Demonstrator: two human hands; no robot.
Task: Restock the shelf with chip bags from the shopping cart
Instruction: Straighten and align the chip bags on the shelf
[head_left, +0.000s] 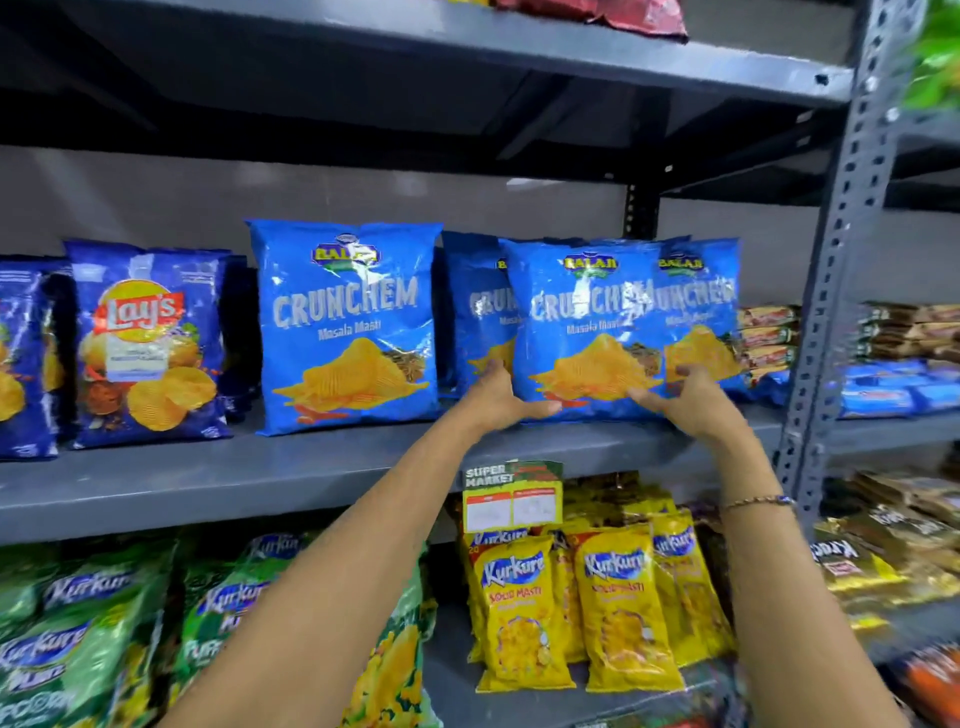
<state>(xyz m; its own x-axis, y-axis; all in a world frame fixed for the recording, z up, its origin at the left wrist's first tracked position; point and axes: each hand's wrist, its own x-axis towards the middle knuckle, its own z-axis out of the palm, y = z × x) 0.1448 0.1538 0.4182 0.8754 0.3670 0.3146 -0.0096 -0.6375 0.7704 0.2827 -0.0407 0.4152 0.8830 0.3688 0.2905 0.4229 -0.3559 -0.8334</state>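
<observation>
A blue Crunchem chip bag (582, 322) stands upright on the grey middle shelf (208, 478). My left hand (498, 397) grips its lower left corner and my right hand (685, 402) grips its lower right corner. Two more blue Crunchem bags stand behind it, one (475, 312) to its left and one (701, 312) to its right. A further Crunchem bag (345, 327) stands alone to the left. The shopping cart is out of view.
Dark blue Lay's bags (148, 343) stand at the shelf's left. Below hang a price tag (511, 499), yellow Kurkure bags (597, 603) and green Kurkure bags (83, 623). A perforated grey upright (841, 249) separates a neighbouring rack of biscuit packs (898, 364).
</observation>
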